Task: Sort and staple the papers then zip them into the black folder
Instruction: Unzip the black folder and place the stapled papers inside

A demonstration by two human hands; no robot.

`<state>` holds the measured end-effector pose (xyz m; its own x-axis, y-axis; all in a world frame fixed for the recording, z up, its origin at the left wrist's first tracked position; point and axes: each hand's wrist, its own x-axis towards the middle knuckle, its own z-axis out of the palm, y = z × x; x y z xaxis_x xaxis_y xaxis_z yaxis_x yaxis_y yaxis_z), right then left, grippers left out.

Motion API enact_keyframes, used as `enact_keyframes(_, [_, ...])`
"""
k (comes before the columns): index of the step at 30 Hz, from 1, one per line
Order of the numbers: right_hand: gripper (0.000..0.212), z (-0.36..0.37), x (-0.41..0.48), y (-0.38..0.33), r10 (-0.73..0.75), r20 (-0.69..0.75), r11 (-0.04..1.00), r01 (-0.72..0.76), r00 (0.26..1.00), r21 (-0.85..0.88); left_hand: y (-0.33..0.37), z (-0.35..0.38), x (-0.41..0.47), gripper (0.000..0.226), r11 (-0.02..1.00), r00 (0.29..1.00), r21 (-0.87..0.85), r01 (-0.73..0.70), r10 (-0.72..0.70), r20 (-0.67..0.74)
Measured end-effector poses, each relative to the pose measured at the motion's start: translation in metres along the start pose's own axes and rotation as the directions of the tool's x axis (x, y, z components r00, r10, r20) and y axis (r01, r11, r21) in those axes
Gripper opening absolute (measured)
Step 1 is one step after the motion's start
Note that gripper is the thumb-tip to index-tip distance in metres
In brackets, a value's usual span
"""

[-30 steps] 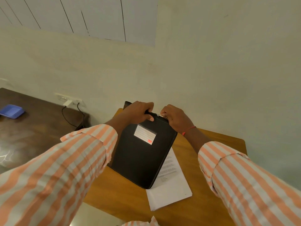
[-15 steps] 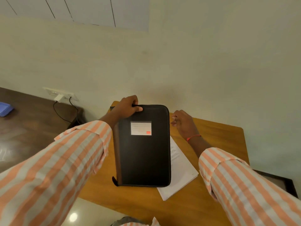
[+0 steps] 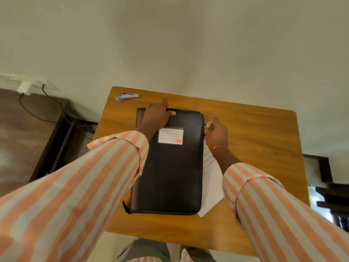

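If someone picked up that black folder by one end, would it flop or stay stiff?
The black folder would probably stay fairly stiff: it lies flat with crisp, stitched edges. Its matte cover looks grippy rather than slippery. Being flat on the table, it should slide, not roll.

Warm, rather dim indoor light falls from above, and the wall (image 3: 188,44) behind the surface (image 3: 255,138) shows broad soft patches of shade. The black folder (image 3: 170,176) carries a dull sheen near its label. Soft shadows lie under both sleeves. The wide lens bends the surface's edges, and the sleeves nearest the camera are smeared and soft.
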<state>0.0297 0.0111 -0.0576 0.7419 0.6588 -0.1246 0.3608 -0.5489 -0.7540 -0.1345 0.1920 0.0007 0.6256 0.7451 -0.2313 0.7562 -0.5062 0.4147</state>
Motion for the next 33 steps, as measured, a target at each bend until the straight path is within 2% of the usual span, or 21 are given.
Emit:
enact_keyframes(4, [0.019,0.016,0.010,0.016,0.031,-0.004,0.999,-0.031,1.000,-0.035,0.002,0.028,0.004,0.039,0.993,0.996,0.078,-0.090,0.091,-0.004])
enact_keyframes(7, [0.015,0.021,0.014,0.015,0.023,-0.014,0.996,-0.024,1.000,-0.083,0.019,0.064,-0.026,0.065,0.982,0.979,0.077,-0.170,0.160,0.128])
enact_keyframes(10, [0.016,0.023,0.016,0.018,0.001,-0.017,0.996,-0.003,1.000,-0.094,0.041,0.103,-0.059,0.093,0.996,0.956,0.023,-0.090,0.080,0.283])
enact_keyframes(13, [0.016,0.029,0.017,0.025,0.026,-0.011,0.997,-0.027,1.000,-0.073,0.058,0.123,-0.065,0.110,0.998,0.958,0.055,0.011,-0.026,0.286])
enact_keyframes(16, [0.017,0.029,0.017,0.030,0.003,0.010,0.998,-0.002,1.000,-0.068,0.066,0.133,-0.061,0.105,0.994,0.964,0.098,0.045,-0.069,0.257])
enact_keyframes(19, [0.015,0.026,0.015,0.036,-0.100,0.071,0.982,0.110,0.992,-0.153,0.059,0.139,-0.058,0.083,0.994,0.964,0.103,0.041,-0.067,0.256])
enact_keyframes(22, [0.014,0.024,0.010,0.046,-0.191,0.095,0.956,0.207,0.977,-0.209,0.050,0.139,-0.058,0.076,0.992,0.960,0.125,0.011,-0.045,0.277])
enact_keyframes(27, [0.014,0.022,-0.001,0.059,-0.153,0.148,0.957,0.184,0.977,-0.225,0.045,0.142,-0.060,0.078,0.984,0.951,0.173,-0.042,-0.014,0.310])
enact_keyframes(29, [0.014,0.020,0.006,0.059,-0.139,0.176,0.971,0.169,0.974,-0.170,0.045,0.142,-0.060,0.078,0.982,0.948,0.181,-0.047,-0.014,0.319])
enact_keyframes(31, [0.031,0.017,0.016,0.057,-0.112,0.182,0.989,0.128,0.977,-0.078,0.044,0.144,-0.061,0.078,0.978,0.947,0.202,-0.059,-0.009,0.320])
enact_keyframes(33, [0.024,0.014,0.025,0.055,-0.123,0.205,0.989,0.138,0.971,-0.061,0.041,0.144,-0.059,0.078,0.975,0.948,0.209,-0.069,-0.001,0.318])
